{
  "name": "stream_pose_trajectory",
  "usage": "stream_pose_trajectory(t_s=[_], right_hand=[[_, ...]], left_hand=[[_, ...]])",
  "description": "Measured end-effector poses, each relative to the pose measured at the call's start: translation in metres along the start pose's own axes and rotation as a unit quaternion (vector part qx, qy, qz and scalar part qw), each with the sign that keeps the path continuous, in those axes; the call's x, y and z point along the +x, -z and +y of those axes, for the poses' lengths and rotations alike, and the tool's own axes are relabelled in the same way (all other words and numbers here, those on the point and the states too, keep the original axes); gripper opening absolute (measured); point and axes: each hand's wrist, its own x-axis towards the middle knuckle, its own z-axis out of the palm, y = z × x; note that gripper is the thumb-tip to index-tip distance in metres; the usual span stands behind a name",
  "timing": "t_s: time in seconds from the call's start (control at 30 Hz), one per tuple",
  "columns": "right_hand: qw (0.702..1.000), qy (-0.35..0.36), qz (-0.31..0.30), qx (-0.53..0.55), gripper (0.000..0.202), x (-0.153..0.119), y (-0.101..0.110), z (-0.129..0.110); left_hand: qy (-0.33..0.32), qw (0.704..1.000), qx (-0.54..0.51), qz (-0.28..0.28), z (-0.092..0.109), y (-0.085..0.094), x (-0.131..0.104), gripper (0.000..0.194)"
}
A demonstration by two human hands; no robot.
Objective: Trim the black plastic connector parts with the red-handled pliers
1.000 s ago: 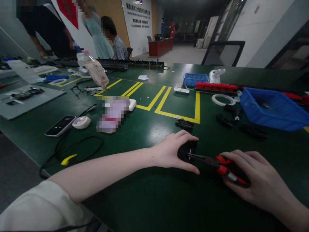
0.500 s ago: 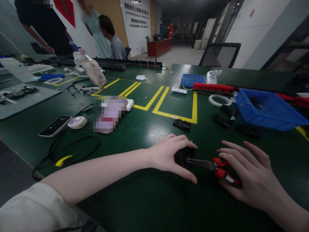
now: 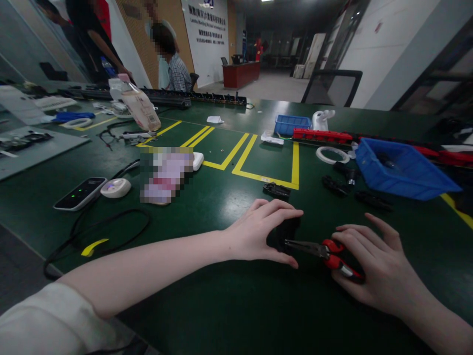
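My left hand (image 3: pixel 260 231) is curved round a dark black part (image 3: pixel 287 228), which it grips between thumb and fingers; the part's exact kind is hard to make out. In my right hand (image 3: pixel 373 268) is a pair of needle-nose pliers (image 3: pixel 334 256) with red handles, pointing left. Their slim metal jaws reach the black part, and whether they pinch it cannot be told. Just beyond my left hand lies a small black plastic piece (image 3: pixel 277 190) on the green table (image 3: pixel 221 305).
A blue bin (image 3: pixel 402 170) stands at right, with black pieces (image 3: pixel 334 186) and a tape roll (image 3: pixel 332 155) nearby. Leftward lie a phone (image 3: pixel 168 177), a white puck-shaped device (image 3: pixel 116 187), a black cable (image 3: pixel 144 224) and a bottle (image 3: pixel 140 106). People are behind the table.
The view has shifted slightly. My left thumb and fingers sit a little closer together round the black part. The pliers stay at it, and my right index finger has lifted somewhat.
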Motion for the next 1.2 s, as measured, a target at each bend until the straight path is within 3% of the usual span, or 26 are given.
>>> stream_pose_trajectory(t_s=[0.23,0.4,0.83,1.2], right_hand=[[1.0,0.012,0.007,-0.012,0.032,-0.0003,0.0026,-0.0002],[1.0,0.002,-0.005,0.012,0.034,-0.0022,0.0021,-0.0003],[1.0,0.027,0.001,0.016,0.038,-0.0026,0.0004,0.0046],[0.996,-0.052,-0.029,0.065,0.035,-0.0093,-0.0044,0.0022]], left_hand=[[0.006,0.999,-0.033,0.003,0.0017,0.0017,0.0009,0.074],[0.024,0.997,-0.06,-0.034,0.0008,0.0025,0.0021,0.07],[0.022,0.997,-0.072,-0.032,-0.0049,-0.0016,0.0014,0.074],[0.025,0.999,-0.033,-0.008,-0.0047,-0.004,0.0006,0.072]])
